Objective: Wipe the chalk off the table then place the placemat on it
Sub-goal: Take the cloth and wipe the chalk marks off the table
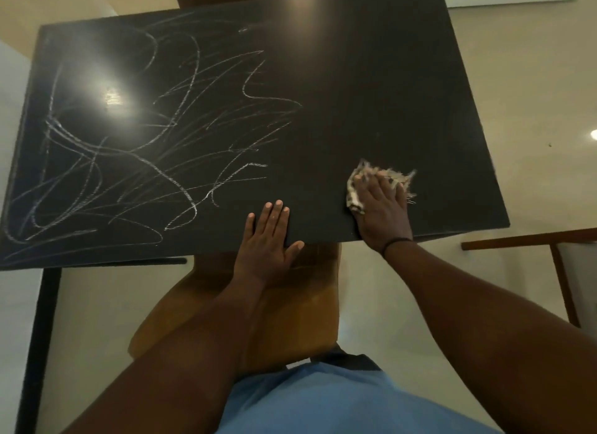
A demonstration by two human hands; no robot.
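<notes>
Pressing flat on cloth (pixel 358 191), right hand (pixel 381 207), chalk (pixel 145 136) leftward, left hand (pixel 268 236) spread on table (pixel 371 78)

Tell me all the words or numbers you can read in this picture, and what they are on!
There are none to read.
The chalk marks on the black table are only loops and scribbles, not letters or numbers.
The cloth under the right hand has a pattern, no words.
The blue shirt shows no print.
The left hand lies flat at the table's near edge.
</notes>
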